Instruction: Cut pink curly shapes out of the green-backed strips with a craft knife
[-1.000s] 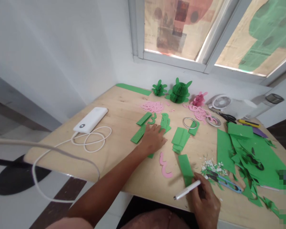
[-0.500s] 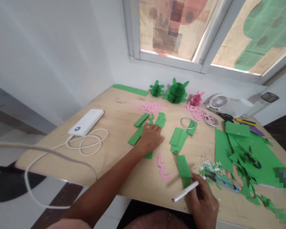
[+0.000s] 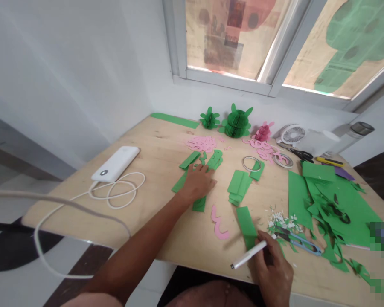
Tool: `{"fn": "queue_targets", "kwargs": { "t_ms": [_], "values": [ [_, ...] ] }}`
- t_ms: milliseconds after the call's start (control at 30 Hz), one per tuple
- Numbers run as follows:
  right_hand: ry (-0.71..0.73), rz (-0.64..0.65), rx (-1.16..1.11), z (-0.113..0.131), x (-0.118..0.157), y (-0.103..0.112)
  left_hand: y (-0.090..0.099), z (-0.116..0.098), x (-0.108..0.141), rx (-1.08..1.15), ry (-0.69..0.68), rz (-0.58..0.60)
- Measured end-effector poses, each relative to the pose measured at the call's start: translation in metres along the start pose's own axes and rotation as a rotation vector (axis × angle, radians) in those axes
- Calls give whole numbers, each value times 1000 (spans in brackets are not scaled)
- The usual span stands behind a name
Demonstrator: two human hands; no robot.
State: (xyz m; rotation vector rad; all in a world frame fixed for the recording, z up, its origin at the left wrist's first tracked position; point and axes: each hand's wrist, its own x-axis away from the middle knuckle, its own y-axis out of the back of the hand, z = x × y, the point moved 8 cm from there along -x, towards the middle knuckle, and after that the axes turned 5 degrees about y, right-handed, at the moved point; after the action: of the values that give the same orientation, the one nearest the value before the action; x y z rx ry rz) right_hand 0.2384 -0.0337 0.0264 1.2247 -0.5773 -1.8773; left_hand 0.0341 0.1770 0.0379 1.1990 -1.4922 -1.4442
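My left hand (image 3: 199, 183) lies palm down with its fingers spread over several green paper strips (image 3: 199, 204). Just beyond its fingertips are a green wavy cut-out (image 3: 202, 157) and a green piece with scalloped edges (image 3: 215, 159). My right hand (image 3: 274, 266) is closed around a white pen (image 3: 248, 254), whose dark end points left. Touching that hand is a green paper strip (image 3: 246, 224), its near end partly hidden by the fingers. Between my hands rests a pink wavy cut-out (image 3: 218, 224). A small stack of green rectangles (image 3: 238, 187) sits a little farther back.
Blue-handled snips (image 3: 302, 244) lie by white paper scraps (image 3: 281, 222) and green sheets (image 3: 355, 209) on the right. Paper figures (image 3: 237, 123) and pink cut-outs (image 3: 202, 143) are at the back. A white power bank (image 3: 117, 164) with its cable occupies the left.
My left hand has shifted slightly left over the green strips, uncovering more of the scalloped piece and the strip below the wrist. My right hand and the pen have hardly moved.
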Motion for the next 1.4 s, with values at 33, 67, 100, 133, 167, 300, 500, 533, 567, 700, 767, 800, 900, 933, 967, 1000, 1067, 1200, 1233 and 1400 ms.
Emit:
{"fn": "queue_targets", "kwargs": {
  "t_ms": [33,67,100,133,167,300,500,533,567,700,767,800,900,933,967,1000,1067,1200,1233,1400],
  "values": [
    [9,-3,3,1,-1,1,0,0,0,-3,-3,3],
    [16,-6,5,2,-1,1,0,0,0,-5,-4,5],
    [20,-9,7,3,-1,2,0,0,-1,-6,-3,6],
    [21,-11,8,3,-2,2,0,0,-2,-7,1,6],
    [19,-13,8,4,-2,3,0,0,-2,-6,5,7],
    [8,-24,5,4,-2,4,0,1,-5,1,26,8],
    [13,-23,8,3,-2,4,1,4,-8,6,49,-7],
    [12,-23,10,3,-2,4,2,5,-8,6,54,-11],
    [10,-23,11,3,-1,4,3,5,-8,7,60,-15],
    [-3,-16,4,1,1,2,8,7,-8,7,84,-28],
    [-12,-11,-2,-1,1,1,9,8,-8,8,92,-31],
    [-16,-7,-5,-2,2,0,10,8,-8,9,96,-32],
    [-15,-5,-10,-2,1,0,10,9,-9,14,99,-32],
    [-10,-11,-11,-1,1,0,10,9,-10,15,98,-31],
    [-6,-15,-11,-1,1,1,9,9,-11,17,95,-29],
    [-4,-16,-9,0,0,1,8,8,-13,18,93,-27],
    [-7,-11,-7,0,0,0,7,6,-17,21,88,-22],
    [-21,9,-17,-2,2,-1,7,1,-22,31,76,-15],
    [-24,12,-16,-2,2,-1,8,1,-22,36,73,-17],
    [-15,3,-24,0,1,1,21,17,-3,74,100,-71]
  ]
}}
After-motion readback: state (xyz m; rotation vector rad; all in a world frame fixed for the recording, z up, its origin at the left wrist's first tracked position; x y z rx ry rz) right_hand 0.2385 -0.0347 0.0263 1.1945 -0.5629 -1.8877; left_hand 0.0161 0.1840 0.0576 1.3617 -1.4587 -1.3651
